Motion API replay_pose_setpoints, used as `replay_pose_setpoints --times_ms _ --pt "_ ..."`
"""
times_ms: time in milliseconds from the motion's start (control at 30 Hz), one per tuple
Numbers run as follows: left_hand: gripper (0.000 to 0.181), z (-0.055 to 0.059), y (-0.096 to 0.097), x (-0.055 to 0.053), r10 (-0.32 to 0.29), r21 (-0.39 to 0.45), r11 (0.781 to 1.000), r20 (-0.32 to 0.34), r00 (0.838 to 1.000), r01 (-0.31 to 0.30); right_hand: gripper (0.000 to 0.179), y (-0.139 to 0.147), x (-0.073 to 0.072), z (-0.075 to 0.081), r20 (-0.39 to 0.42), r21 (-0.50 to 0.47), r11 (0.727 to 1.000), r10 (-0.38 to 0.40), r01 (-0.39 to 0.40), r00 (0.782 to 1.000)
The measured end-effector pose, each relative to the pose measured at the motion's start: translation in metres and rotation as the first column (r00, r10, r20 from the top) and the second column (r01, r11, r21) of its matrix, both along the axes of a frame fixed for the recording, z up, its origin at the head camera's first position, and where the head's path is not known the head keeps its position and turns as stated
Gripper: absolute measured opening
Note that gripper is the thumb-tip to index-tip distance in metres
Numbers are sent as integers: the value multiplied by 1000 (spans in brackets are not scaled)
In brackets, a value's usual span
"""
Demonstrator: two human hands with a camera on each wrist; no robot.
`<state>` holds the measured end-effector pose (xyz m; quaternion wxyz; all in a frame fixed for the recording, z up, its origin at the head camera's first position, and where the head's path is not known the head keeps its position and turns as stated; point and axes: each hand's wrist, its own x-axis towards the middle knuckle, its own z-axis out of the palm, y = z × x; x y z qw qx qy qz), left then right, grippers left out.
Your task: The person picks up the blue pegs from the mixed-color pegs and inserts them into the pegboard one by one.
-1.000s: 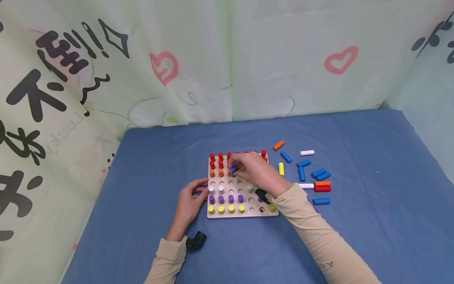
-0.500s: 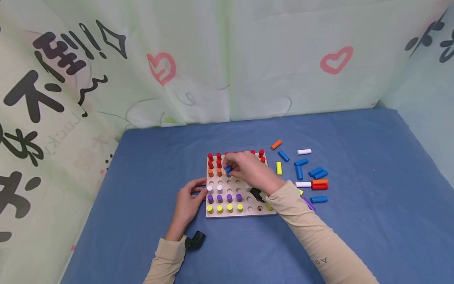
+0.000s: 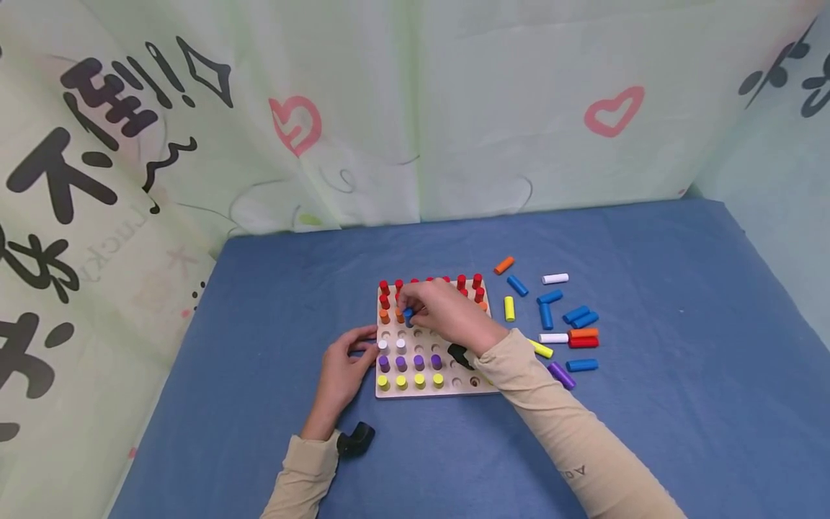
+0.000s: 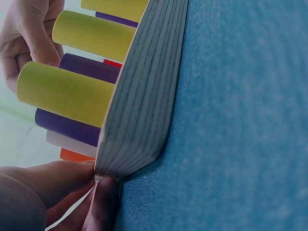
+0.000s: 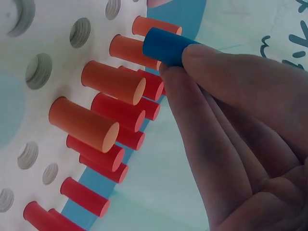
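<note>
My right hand [image 3: 447,308] pinches a blue peg [image 5: 166,46] between thumb and fingertips, over the left part of the wooden pegboard [image 3: 447,391]. In the right wrist view the peg overlaps an orange peg [image 5: 113,82] and is tilted. Red pegs [image 3: 384,301] stand at the board's back, then orange ones, a row with bare holes, white pegs [image 3: 400,347], purple pegs [image 3: 418,362] and yellow pegs [image 3: 419,381] toward the front. My left hand [image 3: 344,367] holds the board's left edge, thumb at the top face and a finger against its side [image 4: 134,120].
Loose pegs lie right of the board on the blue cloth [image 3: 681,346]: several blue pegs [image 3: 582,365], yellow, white and orange ones, a red peg [image 3: 583,342] and a purple peg [image 3: 561,375]. A printed curtain [image 3: 467,108] hangs behind the table.
My right hand has moved left over the board with the blue peg in its grip. The sleeve has uncovered the loose purple peg and a yellow peg. My left hand stays at the edge.
</note>
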<state>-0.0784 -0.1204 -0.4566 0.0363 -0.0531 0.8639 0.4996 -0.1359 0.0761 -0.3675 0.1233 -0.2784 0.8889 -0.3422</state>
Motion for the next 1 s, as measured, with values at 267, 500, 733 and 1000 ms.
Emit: replay_pose_setpoints --times_ms 267,500,733,1000 --pt "35 -3 -1 -1 -9 -2 1000 -29 1000 9 15 -7 -2 -2 -6 -11 999 34 -34 999" --pt "34 -4 -1 1 -9 -3 1000 -32 999 9 16 -13 -5 -4 -23 23 996 81 -81 996" --pt "34 -3 -2 1 -20 2 1000 -42 999 20 12 -17 -9 -7 -26 14 990 140 -140 990" --pt "33 -2 -2 1 -15 1 1000 -41 999 16 12 -25 -13 -10 13 14 986 163 -163 987"
